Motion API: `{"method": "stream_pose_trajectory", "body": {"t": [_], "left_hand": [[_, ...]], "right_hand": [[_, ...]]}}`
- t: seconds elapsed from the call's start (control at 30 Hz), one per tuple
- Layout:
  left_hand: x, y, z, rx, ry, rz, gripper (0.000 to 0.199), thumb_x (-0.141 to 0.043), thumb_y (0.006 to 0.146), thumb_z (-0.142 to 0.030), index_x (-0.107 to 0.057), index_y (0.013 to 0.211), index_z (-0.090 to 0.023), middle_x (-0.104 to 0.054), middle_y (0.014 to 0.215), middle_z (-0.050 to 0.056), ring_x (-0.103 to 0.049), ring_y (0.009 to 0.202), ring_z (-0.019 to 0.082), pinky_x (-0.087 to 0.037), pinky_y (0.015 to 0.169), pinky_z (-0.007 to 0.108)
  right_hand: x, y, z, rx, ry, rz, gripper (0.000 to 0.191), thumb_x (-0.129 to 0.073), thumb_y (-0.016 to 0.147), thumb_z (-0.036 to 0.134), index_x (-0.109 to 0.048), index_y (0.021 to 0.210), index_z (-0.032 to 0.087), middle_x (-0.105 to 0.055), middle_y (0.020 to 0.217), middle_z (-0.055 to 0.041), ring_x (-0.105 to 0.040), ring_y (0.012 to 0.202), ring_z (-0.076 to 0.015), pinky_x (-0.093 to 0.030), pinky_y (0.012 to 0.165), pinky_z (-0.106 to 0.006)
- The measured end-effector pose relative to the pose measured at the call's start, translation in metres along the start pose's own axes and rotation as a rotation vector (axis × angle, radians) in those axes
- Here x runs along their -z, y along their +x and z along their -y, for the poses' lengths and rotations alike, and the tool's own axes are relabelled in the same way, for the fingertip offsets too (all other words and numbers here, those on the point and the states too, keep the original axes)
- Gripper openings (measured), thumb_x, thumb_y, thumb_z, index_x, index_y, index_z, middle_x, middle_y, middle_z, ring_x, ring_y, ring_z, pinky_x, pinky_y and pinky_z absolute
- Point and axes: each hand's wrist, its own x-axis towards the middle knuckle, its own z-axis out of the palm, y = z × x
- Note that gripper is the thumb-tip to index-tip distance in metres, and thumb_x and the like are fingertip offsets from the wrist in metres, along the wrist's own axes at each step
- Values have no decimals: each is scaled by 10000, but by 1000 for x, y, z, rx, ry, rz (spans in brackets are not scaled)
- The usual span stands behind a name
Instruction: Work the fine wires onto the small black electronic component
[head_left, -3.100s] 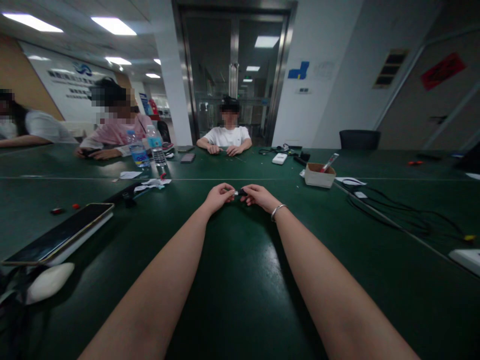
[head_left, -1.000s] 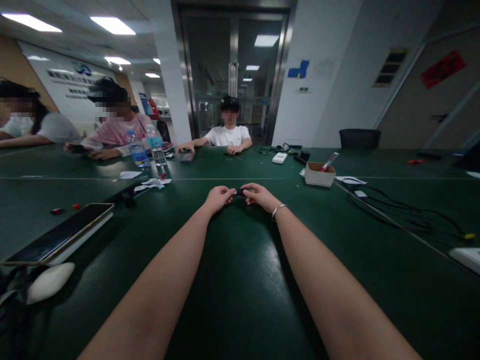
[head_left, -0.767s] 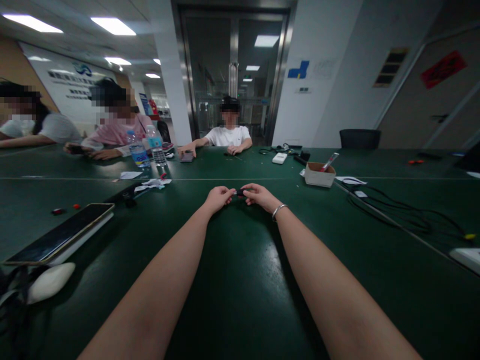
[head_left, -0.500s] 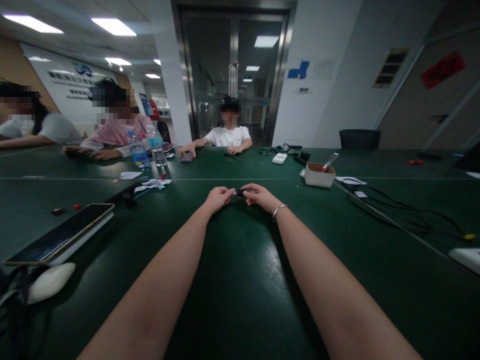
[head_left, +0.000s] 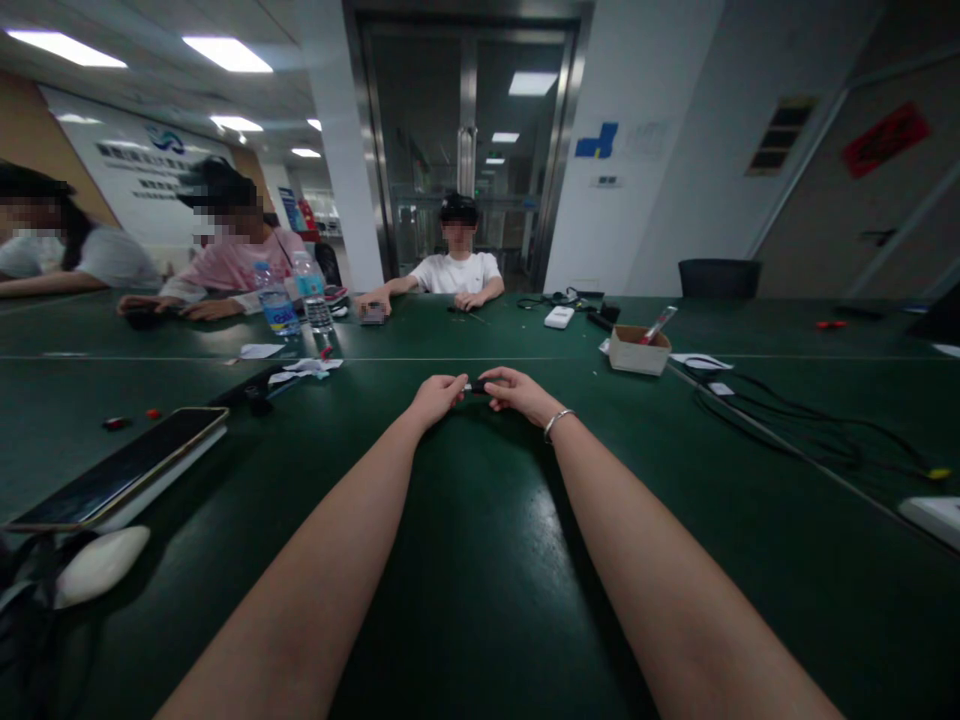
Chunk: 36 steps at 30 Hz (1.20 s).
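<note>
Over the green table (head_left: 465, 560), both arms reach forward and the hands meet around a small black stick with a silvery end, which looks like a USB flash drive (head_left: 478, 386). My right hand (head_left: 521, 393) pinches its black body between thumb and fingers; a silver bracelet (head_left: 557, 425) circles that wrist. From the other side, my left hand (head_left: 441, 398) has its thumb and forefinger closed at the silvery end. Whether a separate small piece sits in the left fingertips is too small to see.
On the left lie a phone (head_left: 135, 465) on a white box, a white mouse-shaped object (head_left: 105, 565) and paper scraps (head_left: 307, 370). Two water bottles (head_left: 277, 300) stand beyond. At right are a small open box (head_left: 639, 350) and black cables (head_left: 795, 415). Several people sit around the table.
My hands stay almost in place, with slightly more of the silvery end showing between the fingertips. The hands of the person in pink have shifted a little to the left.
</note>
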Motion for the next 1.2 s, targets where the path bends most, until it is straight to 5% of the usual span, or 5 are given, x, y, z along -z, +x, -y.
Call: {"method": "stream_pose_trajectory", "body": {"t": [0.33, 0.57, 0.73, 1.2], "left_hand": [[-3, -4, -3, 2, -46, 32, 461, -439, 806, -581, -586, 699, -158, -528, 567, -6, -481, 507, 107, -369, 518, 240], [-5, -7, -10, -46, -175, -2, 300, -670, 698, -411, -573, 840, -164, -562, 672, -8, -525, 598, 106, -402, 545, 220], [-7, -8, -13, 18, -290, 30, 223, -560, 807, -382, -537, 845, -163, -546, 625, -14, -517, 536, 90, -389, 511, 211], [-7, -5, -14, 31, -283, 10, 174, -562, 795, -312, -564, 879, -159, -570, 671, -4, -514, 580, 92, -411, 555, 215]], "right_hand": [[-2, 0, 2, -38, -11, -31, 77, -570, 885, 156, -579, 958, 132, -693, 736, -44, -571, 474, -55, -505, 475, -144], [-2, 0, 3, -60, -15, -70, 109, -568, 901, 227, -582, 873, 123, -695, 672, -64, -586, 478, -65, -510, 483, -140], [-3, 0, 3, -55, -21, -63, 106, -570, 900, 218, -592, 863, 122, -698, 675, -63, -577, 472, -60, -507, 477, -133], [-1, -1, 3, -31, -19, -33, 83, -574, 894, 207, -584, 900, 124, -702, 723, -58, -579, 482, -57, -501, 487, -140]]}}
